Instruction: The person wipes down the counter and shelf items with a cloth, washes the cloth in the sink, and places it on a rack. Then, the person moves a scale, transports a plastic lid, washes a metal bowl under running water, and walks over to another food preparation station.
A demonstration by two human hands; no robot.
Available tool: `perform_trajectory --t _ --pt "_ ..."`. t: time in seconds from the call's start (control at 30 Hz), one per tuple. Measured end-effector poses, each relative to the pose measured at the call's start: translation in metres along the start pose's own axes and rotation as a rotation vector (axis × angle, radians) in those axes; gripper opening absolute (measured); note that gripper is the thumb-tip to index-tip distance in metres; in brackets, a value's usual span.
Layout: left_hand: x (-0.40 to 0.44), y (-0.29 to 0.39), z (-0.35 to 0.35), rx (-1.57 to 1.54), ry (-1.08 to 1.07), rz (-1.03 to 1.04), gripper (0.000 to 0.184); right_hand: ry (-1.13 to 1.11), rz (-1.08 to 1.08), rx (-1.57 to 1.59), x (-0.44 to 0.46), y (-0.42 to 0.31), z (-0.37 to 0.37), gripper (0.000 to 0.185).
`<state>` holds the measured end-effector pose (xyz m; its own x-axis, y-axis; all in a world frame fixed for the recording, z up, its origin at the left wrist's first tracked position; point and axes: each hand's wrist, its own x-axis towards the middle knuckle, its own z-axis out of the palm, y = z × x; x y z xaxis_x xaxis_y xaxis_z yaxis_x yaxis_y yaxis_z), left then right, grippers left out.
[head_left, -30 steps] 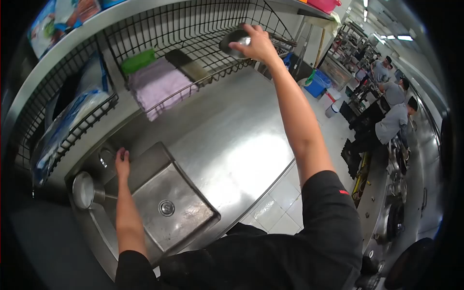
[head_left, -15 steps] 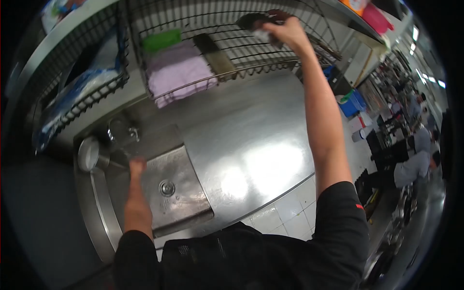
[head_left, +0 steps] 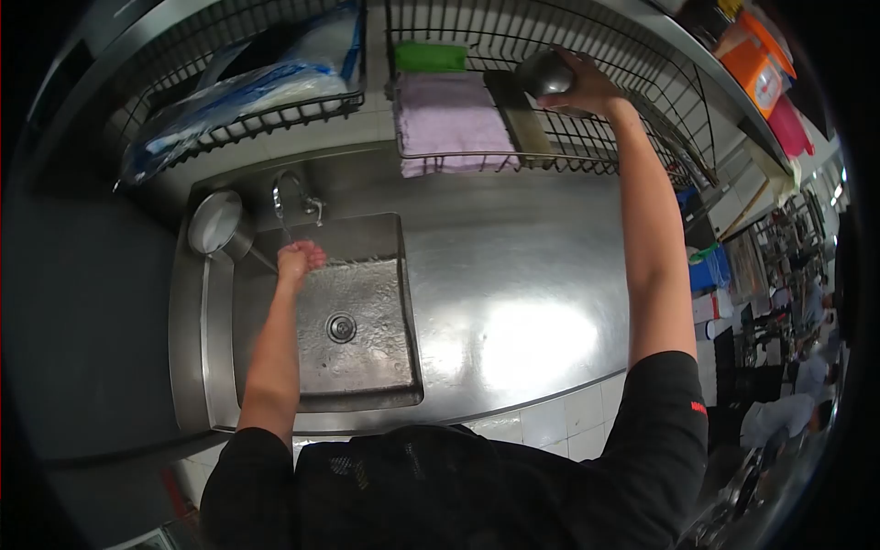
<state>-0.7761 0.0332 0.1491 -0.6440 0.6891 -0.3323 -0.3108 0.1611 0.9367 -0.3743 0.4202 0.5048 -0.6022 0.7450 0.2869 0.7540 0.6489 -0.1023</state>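
My left hand (head_left: pixel 301 259) is palm up under the tap (head_left: pixel 291 194), its fingers stretched out and holding nothing. Water runs from the spout onto it and spreads in the steel sink (head_left: pixel 367 362). Up in the wire basket (head_left: pixel 596 165), my right hand (head_left: pixel 591 90) is closed around a shiny, rounded metal bowl (head_left: pixel 543 73). Some of its fingers are hidden behind the bowl. Beside the bowl lie a dark flat strip (head_left: pixel 518 115), a folded lilac cloth (head_left: pixel 449 115) and a green pack (head_left: pixel 429 57).
A metal pot (head_left: pixel 218 225) with a long handle stands at the sink's left corner. Steel counter (head_left: pixel 513 247) extends right of the sink. Plastic-wrapped goods (head_left: pixel 247 96) fill the left basket. An orange scale (head_left: pixel 756 69) sits on the upper right shelf; people work far right.
The view has shifted, so the sink and baskets appear farther right. My left hand, blurred before, now shows turned palm up with water on it. The bowl in my right hand shows more clearly.
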Motion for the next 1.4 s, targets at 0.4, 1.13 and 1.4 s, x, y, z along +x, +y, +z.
perform_trajectory --t 0.4,1.13,1.4 --pt "-0.007 -0.012 -0.018 0.079 -0.043 -0.016 0.026 0.262 0.036 0.463 -0.025 0.000 -0.043 0.080" --pt "0.040 0.013 -0.001 -0.382 -0.064 -0.146 0.019 0.322 0.098 0.306 -0.067 -0.093 -0.020 0.087" --pt "0.029 0.011 -0.016 -0.309 -0.133 -0.160 0.024 0.559 0.499 0.683 -0.049 -0.068 -0.041 0.066"
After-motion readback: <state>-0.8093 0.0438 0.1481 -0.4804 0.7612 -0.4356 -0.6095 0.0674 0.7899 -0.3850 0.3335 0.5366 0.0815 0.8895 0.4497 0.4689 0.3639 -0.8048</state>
